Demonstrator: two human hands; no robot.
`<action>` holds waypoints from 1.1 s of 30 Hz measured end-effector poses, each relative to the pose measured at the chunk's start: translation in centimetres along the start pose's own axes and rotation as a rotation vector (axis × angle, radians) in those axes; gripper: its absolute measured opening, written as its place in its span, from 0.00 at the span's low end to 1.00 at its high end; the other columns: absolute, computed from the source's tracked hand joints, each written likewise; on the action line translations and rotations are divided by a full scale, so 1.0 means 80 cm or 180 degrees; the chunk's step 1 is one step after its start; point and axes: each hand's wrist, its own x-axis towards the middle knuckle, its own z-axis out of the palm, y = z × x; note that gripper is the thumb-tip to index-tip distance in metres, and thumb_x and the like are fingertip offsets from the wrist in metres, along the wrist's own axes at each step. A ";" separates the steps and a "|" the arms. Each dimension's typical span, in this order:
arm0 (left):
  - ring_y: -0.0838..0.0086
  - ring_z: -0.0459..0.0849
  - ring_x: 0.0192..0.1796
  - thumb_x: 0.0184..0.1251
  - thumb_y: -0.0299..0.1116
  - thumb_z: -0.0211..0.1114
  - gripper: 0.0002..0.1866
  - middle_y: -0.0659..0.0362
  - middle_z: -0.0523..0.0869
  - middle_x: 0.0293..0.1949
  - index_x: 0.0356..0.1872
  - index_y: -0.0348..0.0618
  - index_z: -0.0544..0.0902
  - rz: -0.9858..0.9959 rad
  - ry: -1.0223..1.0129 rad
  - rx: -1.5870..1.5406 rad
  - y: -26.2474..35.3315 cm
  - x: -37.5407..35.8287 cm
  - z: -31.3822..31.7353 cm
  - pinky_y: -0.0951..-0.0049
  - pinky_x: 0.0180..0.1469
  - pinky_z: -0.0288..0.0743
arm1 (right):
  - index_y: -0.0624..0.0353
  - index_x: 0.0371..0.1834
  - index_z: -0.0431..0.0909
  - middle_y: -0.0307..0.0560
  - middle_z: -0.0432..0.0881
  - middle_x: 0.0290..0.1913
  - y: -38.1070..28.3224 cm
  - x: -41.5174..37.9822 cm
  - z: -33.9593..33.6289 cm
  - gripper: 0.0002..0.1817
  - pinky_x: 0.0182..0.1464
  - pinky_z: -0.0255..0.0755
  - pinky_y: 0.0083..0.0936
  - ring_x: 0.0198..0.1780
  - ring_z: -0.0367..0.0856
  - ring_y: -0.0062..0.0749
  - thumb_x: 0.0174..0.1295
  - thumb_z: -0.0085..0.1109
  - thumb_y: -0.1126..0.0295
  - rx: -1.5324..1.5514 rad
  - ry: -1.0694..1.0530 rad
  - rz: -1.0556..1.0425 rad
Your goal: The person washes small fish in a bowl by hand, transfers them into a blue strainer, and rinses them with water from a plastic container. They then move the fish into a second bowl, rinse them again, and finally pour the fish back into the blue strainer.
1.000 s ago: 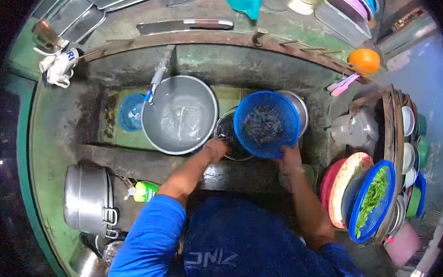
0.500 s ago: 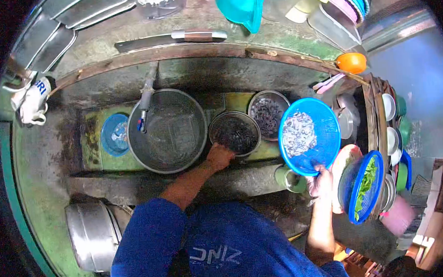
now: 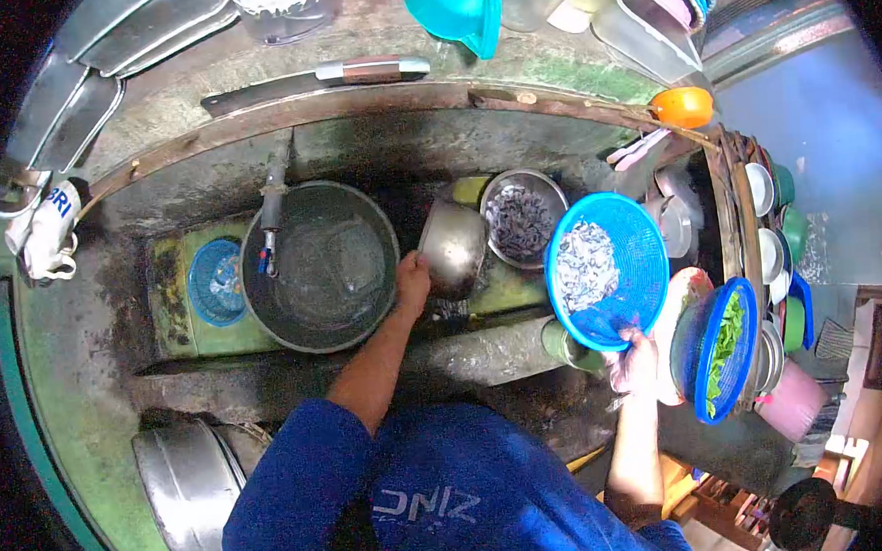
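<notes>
My left hand (image 3: 413, 282) grips the edge of a metal bowl (image 3: 456, 243), which is tipped so its shiny outside faces me. The bowl's inside is hidden, and something pale, perhaps water, shows below its lower edge. In my right hand (image 3: 635, 357) is the rim of a light blue plastic colander (image 3: 639, 250), held up and tilted. Small silvery-grey pieces, apparently little fish, lie in the colander's left part. Behind it, another metal bowl (image 3: 526, 219) contains similar, darker pieces. A large grey basin (image 3: 384, 239) of water stands left of my left hand.
A tap (image 3: 272, 214) hangs over the basin's left side. Further left is a small blue basket (image 3: 206, 306). On the right, a blue basket (image 3: 750, 349) holds green leaves, near a green mug (image 3: 564, 341). A concrete ledge (image 3: 485, 358) runs along the front.
My left hand has lifted and tipped the metal bowl, turning its dark inside out of sight. My right hand still holds the colander. The whole view has shifted slightly.
</notes>
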 end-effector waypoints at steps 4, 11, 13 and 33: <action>0.74 0.70 0.39 0.72 0.37 0.53 0.10 0.63 0.77 0.36 0.40 0.43 0.79 -0.0797 -0.0121 -0.0941 0.006 0.000 -0.003 0.66 0.47 0.69 | 0.69 0.51 0.68 0.55 0.77 0.45 0.006 0.007 -0.010 0.21 0.44 0.85 0.43 0.43 0.81 0.49 0.50 0.46 0.82 0.0110 0.0061 0.0217; 0.60 0.81 0.50 0.75 0.45 0.48 0.19 0.55 0.81 0.48 0.55 0.41 0.73 -0.1890 -0.0056 -0.3467 0.011 0.004 -0.011 0.55 0.55 0.75 | 0.73 0.51 0.67 0.62 0.78 0.49 0.009 0.020 -0.016 0.21 0.44 0.86 0.45 0.45 0.83 0.53 0.50 0.46 0.81 0.0300 -0.0266 0.0305; 0.60 0.82 0.49 0.74 0.44 0.51 0.20 0.54 0.82 0.48 0.56 0.40 0.73 -0.1750 -0.0120 -0.3475 0.038 -0.005 -0.013 0.55 0.54 0.75 | 0.63 0.61 0.60 0.60 0.74 0.51 0.010 0.024 -0.017 0.31 0.39 0.88 0.46 0.45 0.83 0.58 0.48 0.45 0.83 0.0341 -0.0270 0.0422; 0.58 0.77 0.58 0.55 0.38 0.65 0.20 0.57 0.83 0.51 0.51 0.56 0.83 0.2578 -0.3162 0.4119 0.023 -0.074 -0.012 0.45 0.61 0.62 | 0.53 0.62 0.60 0.53 0.78 0.47 0.155 0.088 0.034 0.30 0.26 0.85 0.37 0.32 0.84 0.45 0.52 0.45 0.79 -0.0629 -0.0714 0.1271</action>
